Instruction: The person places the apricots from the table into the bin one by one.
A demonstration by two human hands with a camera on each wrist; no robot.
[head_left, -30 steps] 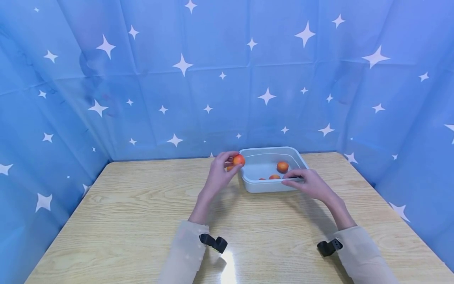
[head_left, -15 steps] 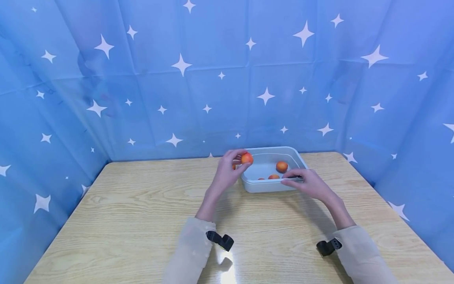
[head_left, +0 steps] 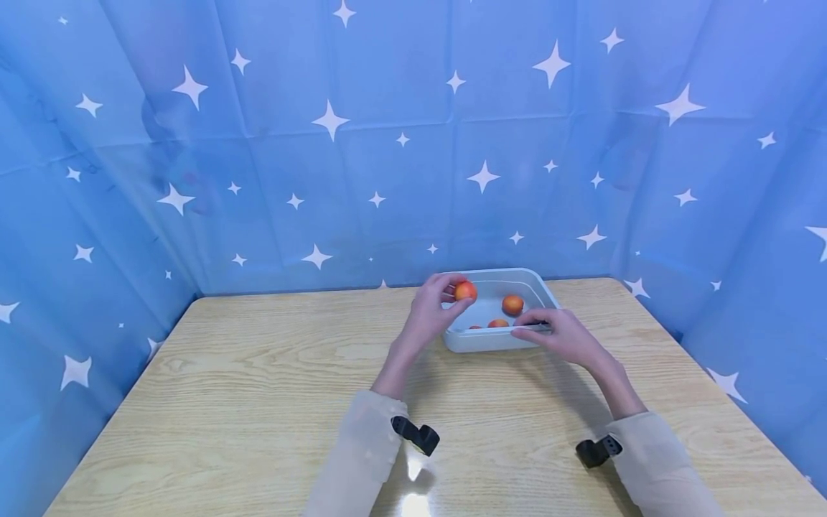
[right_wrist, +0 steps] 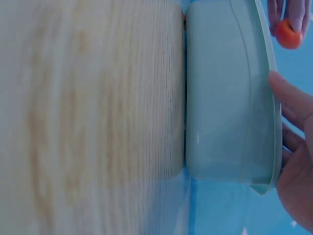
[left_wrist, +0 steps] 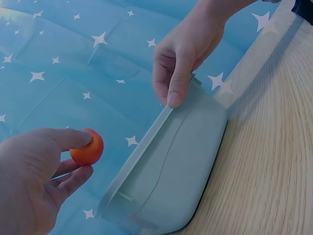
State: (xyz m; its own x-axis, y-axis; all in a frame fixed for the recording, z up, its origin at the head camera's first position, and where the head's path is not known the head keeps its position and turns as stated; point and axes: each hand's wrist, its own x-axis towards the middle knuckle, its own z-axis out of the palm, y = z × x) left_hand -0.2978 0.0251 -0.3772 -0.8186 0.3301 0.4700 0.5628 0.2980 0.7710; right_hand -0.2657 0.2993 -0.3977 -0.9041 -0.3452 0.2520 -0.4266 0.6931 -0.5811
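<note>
My left hand (head_left: 429,310) pinches a small round orange-red fruit (head_left: 466,291), apparently an apricot, over the left end of a pale blue-grey plastic box (head_left: 491,342). The left wrist view shows the thumb on top of this fruit (left_wrist: 87,148) and fingers beneath. My right hand (head_left: 566,336) grips the box's near rim toward its right end; the thumb (right_wrist: 289,93) lies outside, other fingers behind the rim. Inside the box are a whole fruit (head_left: 513,304), another (head_left: 498,323) partly behind the near wall, and a sliver of a third (head_left: 475,327).
The box stands on a wood-grain table (head_left: 258,388) close to its back edge. An orange sliver (right_wrist: 185,21) shows beside the box's base in the right wrist view. A blue curtain (head_left: 400,165) with white stars hangs behind and along both sides.
My left hand has carried the apricot rightward, from beside the box's left rim to over its inside. The fruit on the table left of the box has become hidden. The right hand keeps its grip.
</note>
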